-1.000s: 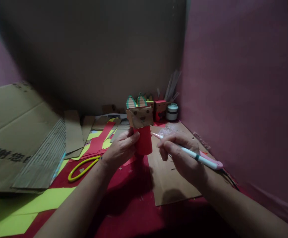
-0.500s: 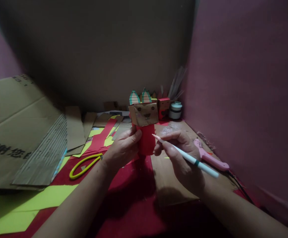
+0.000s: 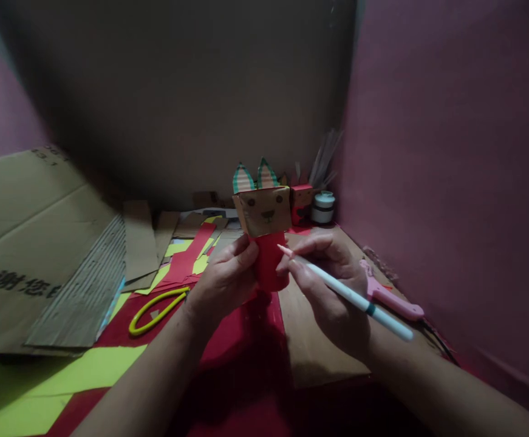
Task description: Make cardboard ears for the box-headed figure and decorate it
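My left hand (image 3: 225, 273) is closed around the red tube body of a cardboard animal figure (image 3: 268, 209), holding it upright over the table. The figure has a boxy brown head with drawn eyes, nose and mouth, and two pointed ears edged in green. Between the thumb and fingers of my right hand (image 3: 325, 279) is a white marker pen (image 3: 348, 294) with a dark green band. Its pale pink tip points at the front of the red body; whether it touches, I cannot tell. Some right fingertips are at the body's right edge.
Yellow-handled scissors (image 3: 157, 311) lie left of my left arm. A pink glue gun (image 3: 392, 297) rests at the right by the wall. Behind stand a red box figure (image 3: 301, 203) and a white jar (image 3: 323, 207). A large cardboard box (image 3: 22, 243) and paper strips (image 3: 194, 252) occupy the left.
The figure has turned slightly, its face now more toward me, and its base sits a little lower. The pen remains in my right hand, its back end tipped slightly lower.
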The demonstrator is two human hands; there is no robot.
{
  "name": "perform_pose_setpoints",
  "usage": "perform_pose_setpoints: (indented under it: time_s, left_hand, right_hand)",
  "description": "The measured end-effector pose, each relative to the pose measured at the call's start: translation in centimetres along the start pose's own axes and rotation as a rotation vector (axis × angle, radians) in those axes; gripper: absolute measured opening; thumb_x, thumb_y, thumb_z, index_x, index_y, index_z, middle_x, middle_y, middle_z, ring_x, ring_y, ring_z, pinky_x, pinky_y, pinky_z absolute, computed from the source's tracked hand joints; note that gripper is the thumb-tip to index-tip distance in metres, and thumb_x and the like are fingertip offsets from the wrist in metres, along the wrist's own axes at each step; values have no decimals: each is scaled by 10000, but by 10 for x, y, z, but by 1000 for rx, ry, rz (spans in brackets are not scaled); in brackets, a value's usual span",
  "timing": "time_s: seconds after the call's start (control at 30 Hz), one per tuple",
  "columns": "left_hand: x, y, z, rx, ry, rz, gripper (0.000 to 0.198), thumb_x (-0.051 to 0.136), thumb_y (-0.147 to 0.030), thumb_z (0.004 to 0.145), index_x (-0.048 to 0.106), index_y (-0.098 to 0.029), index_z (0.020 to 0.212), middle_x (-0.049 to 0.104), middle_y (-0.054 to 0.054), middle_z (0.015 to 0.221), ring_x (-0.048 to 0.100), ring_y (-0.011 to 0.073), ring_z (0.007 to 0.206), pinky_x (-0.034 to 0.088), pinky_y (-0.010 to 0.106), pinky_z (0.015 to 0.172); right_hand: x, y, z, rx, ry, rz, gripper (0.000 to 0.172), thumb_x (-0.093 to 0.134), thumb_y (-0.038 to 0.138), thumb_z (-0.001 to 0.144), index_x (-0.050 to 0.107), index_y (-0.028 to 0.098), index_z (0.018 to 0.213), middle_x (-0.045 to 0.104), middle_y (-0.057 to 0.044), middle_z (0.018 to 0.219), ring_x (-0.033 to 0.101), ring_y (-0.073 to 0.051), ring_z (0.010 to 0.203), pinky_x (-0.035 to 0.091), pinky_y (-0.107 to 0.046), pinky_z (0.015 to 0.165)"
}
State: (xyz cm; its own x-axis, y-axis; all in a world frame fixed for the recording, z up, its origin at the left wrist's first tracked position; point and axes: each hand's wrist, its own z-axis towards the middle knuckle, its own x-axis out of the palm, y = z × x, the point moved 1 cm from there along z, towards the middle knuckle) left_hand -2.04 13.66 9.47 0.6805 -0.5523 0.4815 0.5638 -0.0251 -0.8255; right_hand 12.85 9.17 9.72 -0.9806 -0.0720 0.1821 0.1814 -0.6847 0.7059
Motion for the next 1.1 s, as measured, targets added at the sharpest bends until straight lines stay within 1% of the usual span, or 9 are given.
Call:
perform_pose_setpoints:
  time_s: [0.1,0.23,0.4,0.5,0.6,0.77,0.87,0.97,1.1]
  left_hand:
    - [2,1,0,1,10,-17,284,795,-356,865,742,-137,1038,786,113,964,758,289,927,604,418,913]
    - [1,5,-1,-3,13,-49,282,780,-337,882,739,-153,1092,793,111,971,761,283,936,608,405,907]
    - [2,7,-1,-11,36,-82,292,770,-328,890,747,-140,1113,793,128,1015,750,233,841,617,333,820]
    - [3,7,-1,-17,38,-99,257,745,-306,912,751,-142,1110,794,117,1018,744,208,822,613,301,806]
    - [3,8,-1,-20,49,-97,244,728,-310,925,756,-138,1096,796,121,1025,759,229,860,616,307,818]
    - [3,8,0,-19,52,-83,233,713,-313,934,757,-137,1080,801,133,1023,765,290,980,622,350,858]
    - [2,9,-1,-17,37,-73,248,729,-321,922,750,-137,1087,803,137,1016,771,293,953,628,369,857]
    - [2,10,-2,-17,23,-71,260,756,-334,902,748,-136,1071,806,132,980,778,282,904,631,363,847]
    - [2,10,-2,-30,2,-78,278,788,-319,875,752,-142,1086,807,122,991,771,305,983,618,408,929]
  right_hand:
    - [-1,-5,-4,-53,-16,-66,141,670,120,863,644,246,919,662,26,770,640,-121,656,475,-248,540]
    - [-2,-7,-8,-104,-81,-151,122,692,139,861,646,249,884,648,37,735,637,-115,617,487,-245,535]
    - [-3,-7,-9,-100,-107,-231,99,691,164,859,637,246,872,673,26,732,657,-127,615,502,-257,535]
    - [-3,-8,-9,-97,-125,-250,89,690,169,851,639,241,862,684,19,751,657,-125,609,509,-265,543]
    - [-3,-9,-9,-84,-141,-248,82,689,174,840,640,238,850,676,17,771,654,-125,616,516,-274,559]
    - [-4,-7,-10,-53,-146,-277,66,680,200,844,627,239,842,676,17,705,646,-134,584,490,-273,523]
    - [-3,-4,-9,-31,-141,-278,67,668,192,846,621,238,841,679,15,704,642,-134,585,479,-266,514]
    - [-2,-3,-8,-6,-125,-275,85,662,175,850,607,240,840,657,28,702,626,-126,595,465,-255,514]
    - [-2,-5,-9,16,-95,-228,109,662,163,878,593,243,852,601,55,696,567,-101,583,449,-241,520]
